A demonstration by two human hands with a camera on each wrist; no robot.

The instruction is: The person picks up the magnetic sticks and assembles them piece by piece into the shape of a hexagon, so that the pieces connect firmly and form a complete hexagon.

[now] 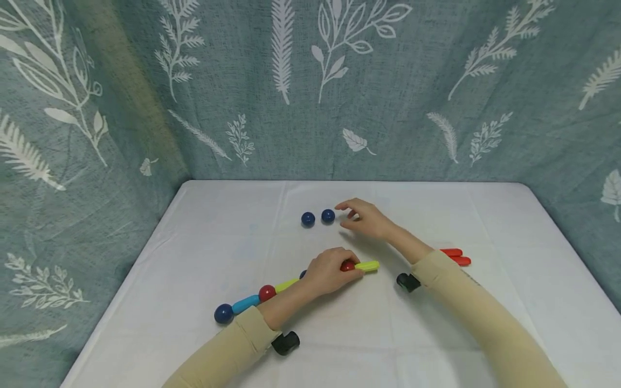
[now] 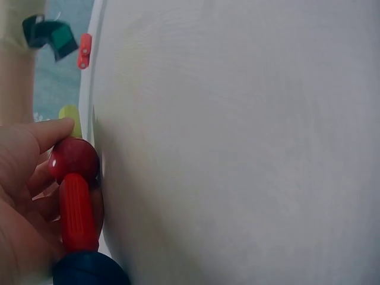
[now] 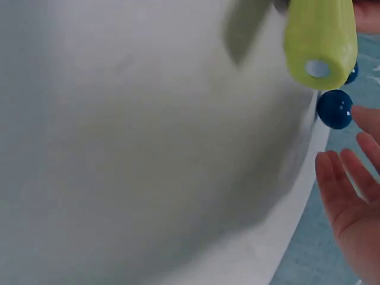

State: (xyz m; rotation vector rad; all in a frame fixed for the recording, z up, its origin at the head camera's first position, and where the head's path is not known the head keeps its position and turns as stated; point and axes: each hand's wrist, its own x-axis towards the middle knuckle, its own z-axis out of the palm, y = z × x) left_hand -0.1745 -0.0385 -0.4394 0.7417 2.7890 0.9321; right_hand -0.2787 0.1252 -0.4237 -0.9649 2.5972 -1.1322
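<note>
A chain of coloured rods and balls [image 1: 246, 304] lies slantwise on the white table. It runs from a dark blue ball [image 1: 224, 313] through a light blue rod, a red ball and a yellow-green rod towards my left hand [image 1: 332, 272]. That hand grips the far part, with fingers and thumb around a red ball [image 2: 75, 159]. A red rod [image 2: 78, 212] joins this ball on one side, and a yellow-green rod [image 1: 367, 266] sticks out past the fingers. My right hand [image 1: 367, 218], fingers loosely bent and holding nothing, hovers just right of a loose dark blue ball [image 1: 328, 216].
Another dark blue ball [image 1: 308, 219] sits left of the first loose one. Two red rods [image 1: 456, 256] lie side by side on the right, partly behind the right forearm. A leaf-patterned curtain [image 1: 301, 134] hangs behind the white table [image 1: 218, 215].
</note>
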